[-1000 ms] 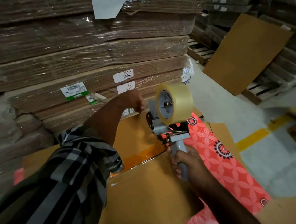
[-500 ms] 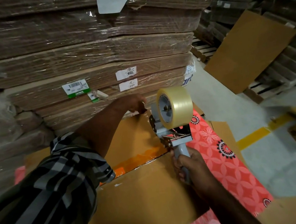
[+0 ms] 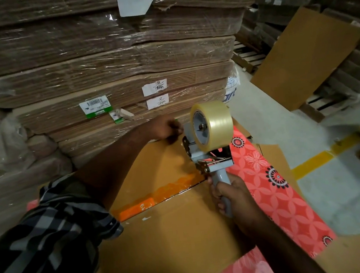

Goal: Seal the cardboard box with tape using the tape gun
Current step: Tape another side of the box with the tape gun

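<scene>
The right hand [image 3: 233, 199] is clenched round the grey handle of the tape gun [image 3: 209, 153], fingers wrapped on the left side of the grip. From that fist the gun's long axis runs up and away from the person: the handle lowest, the metal cutter plate just above the knuckles, and the clear roll [image 3: 212, 125] at the top, its open hub facing left. The gun's nose sits at the right end of the box [image 3: 163, 244] seam, right beside the fist, where the two flaps meet and a glossy strip of tape [image 3: 158, 194] runs leftward along the seam toward a plaid sleeve [image 3: 57, 227]. Beyond the gun, the left hand [image 3: 166, 129] rests at the far edge of the far flap, fingers curled; whether it pinches anything I cannot tell. Right of the grip a red flowered sheet [image 3: 266, 185] lies under the box. Wrapped stacks of cardboard [image 3: 100, 67] stand beyond.
</scene>
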Motion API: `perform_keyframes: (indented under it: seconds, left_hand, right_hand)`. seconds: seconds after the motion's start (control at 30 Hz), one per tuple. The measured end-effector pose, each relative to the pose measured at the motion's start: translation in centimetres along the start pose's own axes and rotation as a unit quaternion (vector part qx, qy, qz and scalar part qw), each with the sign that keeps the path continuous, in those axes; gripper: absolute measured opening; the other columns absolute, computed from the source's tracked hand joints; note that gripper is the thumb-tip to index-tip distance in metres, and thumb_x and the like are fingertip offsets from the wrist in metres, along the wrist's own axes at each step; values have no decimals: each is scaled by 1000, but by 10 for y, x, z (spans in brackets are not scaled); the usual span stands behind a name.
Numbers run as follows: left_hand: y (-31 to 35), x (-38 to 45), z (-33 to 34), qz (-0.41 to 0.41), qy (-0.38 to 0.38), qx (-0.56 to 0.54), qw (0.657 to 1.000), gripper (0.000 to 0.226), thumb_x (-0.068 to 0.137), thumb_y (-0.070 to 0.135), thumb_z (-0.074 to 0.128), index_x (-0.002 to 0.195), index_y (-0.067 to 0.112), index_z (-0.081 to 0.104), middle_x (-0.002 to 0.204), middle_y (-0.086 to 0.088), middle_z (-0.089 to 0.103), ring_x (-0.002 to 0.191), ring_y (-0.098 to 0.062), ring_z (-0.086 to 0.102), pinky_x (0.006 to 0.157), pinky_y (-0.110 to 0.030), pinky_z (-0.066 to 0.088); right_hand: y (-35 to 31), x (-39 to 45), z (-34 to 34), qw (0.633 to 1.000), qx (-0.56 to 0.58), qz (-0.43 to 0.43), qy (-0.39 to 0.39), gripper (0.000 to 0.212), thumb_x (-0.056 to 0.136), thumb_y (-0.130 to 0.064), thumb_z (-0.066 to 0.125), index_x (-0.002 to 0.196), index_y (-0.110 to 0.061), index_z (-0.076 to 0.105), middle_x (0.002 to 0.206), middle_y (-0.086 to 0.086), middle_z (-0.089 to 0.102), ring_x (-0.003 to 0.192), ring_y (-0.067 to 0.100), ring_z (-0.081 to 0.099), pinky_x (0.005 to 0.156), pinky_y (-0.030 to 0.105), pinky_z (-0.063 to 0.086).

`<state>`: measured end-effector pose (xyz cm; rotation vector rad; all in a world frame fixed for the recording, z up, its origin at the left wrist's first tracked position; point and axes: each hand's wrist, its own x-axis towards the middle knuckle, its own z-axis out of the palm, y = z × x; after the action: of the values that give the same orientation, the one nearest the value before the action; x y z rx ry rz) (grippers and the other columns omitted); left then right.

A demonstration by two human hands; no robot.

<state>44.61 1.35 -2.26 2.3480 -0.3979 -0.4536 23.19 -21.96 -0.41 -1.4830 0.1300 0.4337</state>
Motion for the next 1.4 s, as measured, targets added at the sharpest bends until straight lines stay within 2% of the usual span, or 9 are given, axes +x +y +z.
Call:
perform_keyframes:
  seconds: [0.1,0.17,0.3,0.43,0.7,0.8,0.87,1.03,1.4]
  left_hand:
    - [-4,-6,7,-21,12,29,999,33,102,34,59,75,21,73,69,5,69,62,-6,60,64,-23,46]
    - [-2,-7,12,-29,41,18,999,31,103,29,59,86,10,78,69,7,68,57,2,57,58,-15,42]
    - [7,-7,13,-51,50,47,996,25,101,16,58,88,4,75,84,-8,72,67,-12,58,57,-18,40]
    - [13,-10,14,-59,49,68,995,22,97,10,57,96,3,78,95,-12,75,82,-17,62,74,-22,37]
    - [19,-13,18,-72,22,-29,997,30,96,-15,42,80,1,61,74,-8,57,65,-21,54,58,-32,45]
    - [10,-9,17,-62,19,21,998,20,95,17,56,81,9,68,86,-12,68,77,-25,61,78,-40,53]
    - [4,-9,19,-44,31,3,999,39,89,33,59,79,-4,69,87,-25,69,79,-31,62,83,-50,52]
    - [15,-16,22,-47,59,52,996,24,103,20,56,109,7,75,102,-6,65,99,-21,59,84,-28,41]
    - [23,-16,24,-51,67,91,992,34,105,19,53,129,0,67,135,-20,65,126,-33,59,97,-31,43]
  right_hand:
    - [0,0,0,1000,-8,4,8,18,79,-8,56,95,-13,63,66,0,45,50,13,37,47,24,26]
    - [-2,2,1,1000,-17,9,9,10,85,-8,55,90,-15,61,65,0,45,48,13,37,45,23,26]
    - [-16,5,3,999,-12,35,7,10,83,-22,64,85,-15,57,60,-1,44,44,13,34,42,21,25]
    - [-29,5,1,998,-25,49,-4,23,81,-31,69,87,-14,55,61,1,44,45,14,34,41,23,27]
    - [-26,-18,-9,997,-6,79,6,21,81,-27,67,93,-12,57,62,1,43,46,13,32,43,23,23]
    - [-19,-39,-17,996,-18,81,17,8,92,-17,60,98,-11,59,62,1,43,46,13,32,43,22,23]
    - [-15,-53,-22,997,-33,72,15,4,92,-16,58,95,-12,58,63,1,43,47,13,31,44,23,23]
    - [-3,-94,-39,997,-36,66,16,10,88,-10,58,81,-14,52,64,5,37,49,15,25,48,24,22]
    - [6,-172,-65,995,7,96,32,24,89,-10,66,72,-14,49,62,6,31,51,15,21,48,29,14]
